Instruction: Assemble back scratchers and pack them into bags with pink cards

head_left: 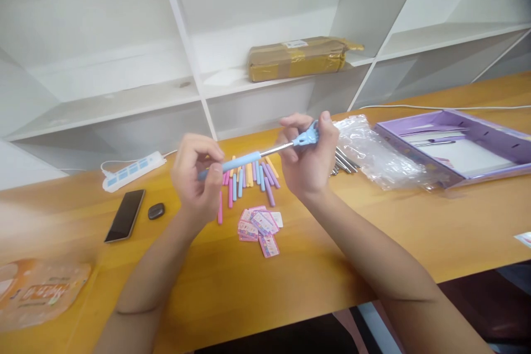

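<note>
A light blue tube (pixel 241 161) is pinched in my left hand (pixel 197 180), held above the table. From the tube's right end a thin metal rod (pixel 277 149) runs to a light blue openwork top piece (pixel 307 136). My right hand (pixel 309 160) grips that top piece between thumb and fingers. Below and between the hands lie several short tubes (pixel 269 192) in pink, blue, purple and yellow. Nearer me is a loose pile of small pink printed cards (pixel 264 223). Several metal rods (pixel 345 160) lie beyond my right wrist.
Clear plastic bags (pixel 379 157) and an open purple box (pixel 456 174) lie right. At left are a power strip (pixel 133 171), phone (pixel 125 215), black case (pixel 156 211) and orange package (pixel 45 290). A taped carton (pixel 296 60) sits on the shelf behind.
</note>
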Demonstrator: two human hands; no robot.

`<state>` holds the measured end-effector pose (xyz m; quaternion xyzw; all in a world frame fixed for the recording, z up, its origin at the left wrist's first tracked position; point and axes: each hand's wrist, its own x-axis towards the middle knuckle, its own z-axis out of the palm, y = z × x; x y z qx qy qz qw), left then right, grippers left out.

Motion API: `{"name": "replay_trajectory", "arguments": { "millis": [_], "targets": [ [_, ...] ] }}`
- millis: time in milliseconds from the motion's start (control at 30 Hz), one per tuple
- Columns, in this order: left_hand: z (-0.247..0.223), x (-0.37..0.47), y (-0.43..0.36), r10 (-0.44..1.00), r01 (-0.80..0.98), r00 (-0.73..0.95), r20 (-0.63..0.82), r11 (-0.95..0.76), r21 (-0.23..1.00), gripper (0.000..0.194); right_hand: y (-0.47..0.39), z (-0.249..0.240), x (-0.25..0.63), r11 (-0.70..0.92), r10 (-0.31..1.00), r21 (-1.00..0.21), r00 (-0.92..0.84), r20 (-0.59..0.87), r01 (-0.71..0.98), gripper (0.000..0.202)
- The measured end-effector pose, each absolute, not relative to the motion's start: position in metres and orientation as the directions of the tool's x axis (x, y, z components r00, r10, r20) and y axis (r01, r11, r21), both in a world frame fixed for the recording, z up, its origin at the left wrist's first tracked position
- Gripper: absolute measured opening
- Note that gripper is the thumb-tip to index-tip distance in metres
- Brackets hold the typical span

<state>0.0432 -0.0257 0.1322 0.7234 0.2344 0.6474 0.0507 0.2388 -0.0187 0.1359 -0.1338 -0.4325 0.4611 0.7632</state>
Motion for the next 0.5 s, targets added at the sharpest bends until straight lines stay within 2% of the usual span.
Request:
{"name": "replay_trajectory", "arguments": {
  "millis": [233, 367, 500],
  "targets": [
    [0.125, 0.051, -0.023, 0.323, 0.203, -0.014, 0.946, -0.926, 0.319, 0.007, -0.021, 0.127, 0.229, 0.586, 0.807, -0.677, 0.39, 0.443, -0.445, 0.069],
    [0.125, 0.051, -0.024, 0.326, 0.234, 0.002, 0.945, -0.919, 0.316, 0.006, -0.019, 0.127, 0.228, 0.578, 0.814, -0.681, 0.375, 0.443, -0.449, 0.068],
    [0.127, 0.052, -0.027, 0.279, 0.298, 0.026, 0.96, -0.919, 0.259, 0.007, -0.017, 0.127, 0.227, 0.617, 0.787, -0.651, 0.364, 0.499, -0.442, 0.066]
  ]
}}
